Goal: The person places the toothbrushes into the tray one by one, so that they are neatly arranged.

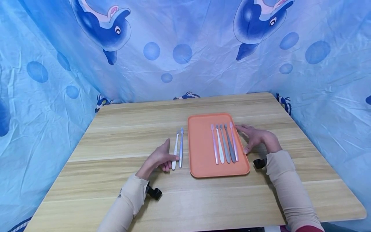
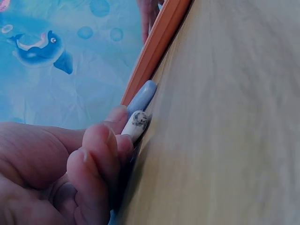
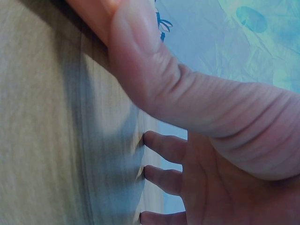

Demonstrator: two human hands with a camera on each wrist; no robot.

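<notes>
A white toothbrush (image 1: 175, 149) lies on the table left of the tray, and my left hand (image 1: 160, 157) pinches its handle between thumb and fingers. Close beside it, on the tray side, is a blue toothbrush (image 1: 181, 148). Both handle ends show in the left wrist view, the white handle (image 2: 134, 125) nearer the fingers. My right hand (image 1: 258, 138) rests at the right edge of the orange tray (image 1: 201, 145), its thumb (image 3: 140, 37) touching the rim and its other fingers spread toward the table. Inside the tray several toothbrushes lie side by side, including a white toothbrush (image 1: 220, 146) and a dark grey toothbrush (image 1: 230, 145).
The wooden table (image 1: 116, 141) extends to both sides of the tray. A blue curtain (image 1: 200, 74) with dolphins hangs behind and around it. Each forearm wears a beige sleeve (image 1: 282, 174), with a small black camera (image 1: 260, 163) near the right wrist.
</notes>
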